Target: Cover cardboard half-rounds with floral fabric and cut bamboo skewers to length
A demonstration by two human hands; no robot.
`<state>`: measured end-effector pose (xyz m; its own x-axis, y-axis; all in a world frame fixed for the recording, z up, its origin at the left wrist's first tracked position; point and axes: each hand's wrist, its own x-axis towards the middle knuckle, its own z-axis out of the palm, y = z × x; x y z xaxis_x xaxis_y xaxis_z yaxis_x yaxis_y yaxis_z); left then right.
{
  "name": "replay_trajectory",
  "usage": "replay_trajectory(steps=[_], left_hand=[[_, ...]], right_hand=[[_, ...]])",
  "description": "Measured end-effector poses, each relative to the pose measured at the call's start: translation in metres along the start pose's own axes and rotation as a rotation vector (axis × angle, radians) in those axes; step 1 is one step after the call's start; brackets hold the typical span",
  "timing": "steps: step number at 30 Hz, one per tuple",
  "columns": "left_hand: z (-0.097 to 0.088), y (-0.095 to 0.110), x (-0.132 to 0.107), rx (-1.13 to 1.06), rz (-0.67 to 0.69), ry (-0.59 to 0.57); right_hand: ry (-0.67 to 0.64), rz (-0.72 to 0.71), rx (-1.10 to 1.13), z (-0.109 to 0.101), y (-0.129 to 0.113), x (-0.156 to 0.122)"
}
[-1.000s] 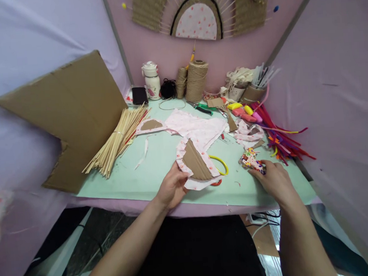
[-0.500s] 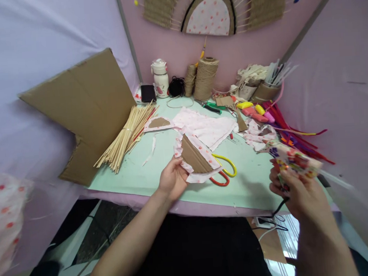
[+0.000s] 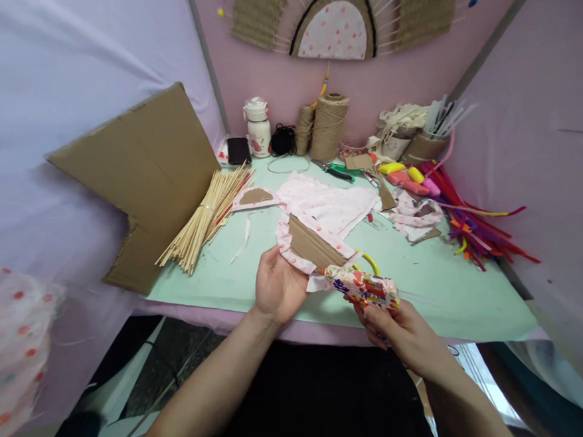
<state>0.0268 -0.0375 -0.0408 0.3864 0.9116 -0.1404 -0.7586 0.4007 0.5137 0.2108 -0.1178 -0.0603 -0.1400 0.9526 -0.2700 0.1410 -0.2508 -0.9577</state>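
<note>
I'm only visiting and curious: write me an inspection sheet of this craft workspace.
Surface: pale green tabletop, bearing a thin white cloth strip.
Job's things: half-round brown cardboard piece edged with pink dotted cloth; floral-patterned pistol-shaped tool, apparently a glue gun, its tip at the piece, contact unclear.
Clutter: bundle of thin pale wooden sticks; pale pink cloth sheet; red and purple fuzzy stems.
Hands: left hand holds the piece; right hand grips the tool.
Cables: thin dark loop below the tabletop's right side, mostly hidden.
Surroundings: pink wall bearing a tan woven arch-shaped hanging.
</note>
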Motion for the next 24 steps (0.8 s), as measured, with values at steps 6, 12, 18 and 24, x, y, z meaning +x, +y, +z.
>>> replay_trajectory(steps=[6,12,18,24], left_hand=[[-0.002,0.003,0.001,-0.054,-0.020,-0.026],[-0.006,0.000,0.006,-0.162,-0.010,-0.011],[-0.004,-0.004,0.005,-0.225,0.019,-0.024],[-0.005,-0.006,0.004,-0.182,0.030,0.052]], right_hand=[[-0.006,0.033,-0.013,0.001,0.006,0.003],[-0.012,0.043,-0.024,0.004,0.007,0.004],[0.042,-0.082,-0.196,0.007,0.001,0.001],[0.067,-0.459,-0.512,0.007,-0.009,-0.004]])
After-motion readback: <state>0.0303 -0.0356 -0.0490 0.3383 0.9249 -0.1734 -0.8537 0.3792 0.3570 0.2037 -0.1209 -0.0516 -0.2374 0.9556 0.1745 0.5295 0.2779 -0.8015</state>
